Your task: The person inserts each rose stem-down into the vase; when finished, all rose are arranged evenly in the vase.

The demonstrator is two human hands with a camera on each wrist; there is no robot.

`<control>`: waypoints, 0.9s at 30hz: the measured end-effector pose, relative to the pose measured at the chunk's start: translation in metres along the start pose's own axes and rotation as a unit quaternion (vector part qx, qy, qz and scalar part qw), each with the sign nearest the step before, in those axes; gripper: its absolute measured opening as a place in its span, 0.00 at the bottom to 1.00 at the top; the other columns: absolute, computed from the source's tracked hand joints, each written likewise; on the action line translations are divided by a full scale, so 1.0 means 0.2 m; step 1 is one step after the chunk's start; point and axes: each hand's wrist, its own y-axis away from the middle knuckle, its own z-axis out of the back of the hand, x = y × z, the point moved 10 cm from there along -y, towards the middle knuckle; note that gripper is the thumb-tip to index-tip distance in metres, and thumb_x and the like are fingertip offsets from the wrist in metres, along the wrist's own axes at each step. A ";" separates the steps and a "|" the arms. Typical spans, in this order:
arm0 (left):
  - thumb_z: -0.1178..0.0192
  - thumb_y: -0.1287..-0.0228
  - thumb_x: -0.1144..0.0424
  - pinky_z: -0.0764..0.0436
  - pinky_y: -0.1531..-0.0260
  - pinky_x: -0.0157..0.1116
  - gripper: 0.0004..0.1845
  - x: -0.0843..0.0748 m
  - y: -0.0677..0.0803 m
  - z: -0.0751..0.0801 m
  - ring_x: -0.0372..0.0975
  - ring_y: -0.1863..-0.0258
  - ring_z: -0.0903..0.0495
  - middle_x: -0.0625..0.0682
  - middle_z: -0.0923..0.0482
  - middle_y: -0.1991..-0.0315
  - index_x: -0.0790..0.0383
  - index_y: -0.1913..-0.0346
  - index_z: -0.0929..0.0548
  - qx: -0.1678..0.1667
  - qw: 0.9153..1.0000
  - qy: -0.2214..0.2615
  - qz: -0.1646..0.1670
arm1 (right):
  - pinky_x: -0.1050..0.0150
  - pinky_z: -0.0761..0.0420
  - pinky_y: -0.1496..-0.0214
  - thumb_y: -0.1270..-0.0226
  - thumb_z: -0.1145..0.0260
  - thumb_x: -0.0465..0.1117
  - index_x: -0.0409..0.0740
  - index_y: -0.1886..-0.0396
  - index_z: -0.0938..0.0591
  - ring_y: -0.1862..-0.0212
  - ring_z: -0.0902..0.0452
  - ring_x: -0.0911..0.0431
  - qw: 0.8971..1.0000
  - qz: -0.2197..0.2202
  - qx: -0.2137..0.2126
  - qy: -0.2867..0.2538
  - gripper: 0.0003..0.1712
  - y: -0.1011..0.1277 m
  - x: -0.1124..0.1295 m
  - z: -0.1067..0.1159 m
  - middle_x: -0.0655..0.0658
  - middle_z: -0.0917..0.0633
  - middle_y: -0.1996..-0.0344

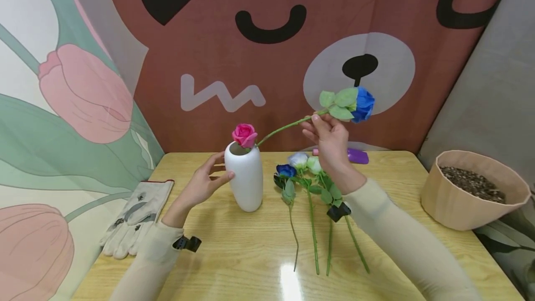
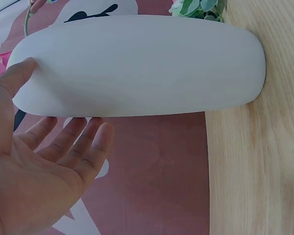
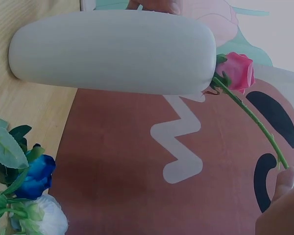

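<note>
A white vase (image 1: 247, 185) stands upright on the table, with a pink rose (image 1: 244, 135) at its mouth. My left hand (image 1: 202, 184) holds the vase's upper left side, thumb in front and fingers further back; the left wrist view shows the thumb (image 2: 20, 74) against the white wall. My right hand (image 1: 333, 140) pinches the green stem of a blue rose (image 1: 363, 105) just below its leaves. That stem slants down leftward, its lower end at the vase's mouth; how deep it goes is hidden. In the right wrist view the stem (image 3: 255, 120) runs beside the pink bloom.
Several more flowers lie right of the vase, including a dark blue rose (image 1: 286, 170) and a white one (image 1: 298, 160). Behind the right hand is a purple object (image 1: 358, 155). Gloves (image 1: 135, 215) lie at the left edge; a pot of soil (image 1: 455, 203) stands at the right.
</note>
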 end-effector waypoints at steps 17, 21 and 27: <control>0.37 0.34 0.42 0.18 0.45 0.54 0.39 0.00 0.00 0.00 0.57 0.34 0.26 0.56 0.31 0.31 0.44 0.24 0.39 -0.002 1.000 0.007 0.001 | 0.68 0.13 0.60 0.25 0.39 0.41 0.42 0.53 0.22 0.60 0.11 0.59 0.999 0.015 0.037 0.015 0.08 0.01 -0.03 -0.11 0.51 0.13 0.64; 0.36 0.34 0.42 0.18 0.45 0.53 0.39 0.00 0.00 0.00 0.56 0.34 0.26 0.56 0.31 0.31 0.43 0.24 0.39 -0.002 1.000 0.010 0.001 | 0.65 0.13 0.61 0.25 0.39 0.41 0.46 0.55 0.21 0.59 0.12 0.58 0.998 0.017 0.055 0.040 0.05 0.01 -0.05 -0.15 0.52 0.13 0.63; 0.36 0.34 0.43 0.17 0.45 0.53 0.39 0.00 0.00 0.00 0.57 0.35 0.26 0.57 0.31 0.31 0.44 0.24 0.39 -0.002 1.000 0.010 0.001 | 0.62 0.13 0.60 0.25 0.38 0.43 0.47 0.55 0.20 0.57 0.12 0.56 0.994 0.006 0.076 0.072 0.06 0.02 -0.11 -0.21 0.52 0.13 0.62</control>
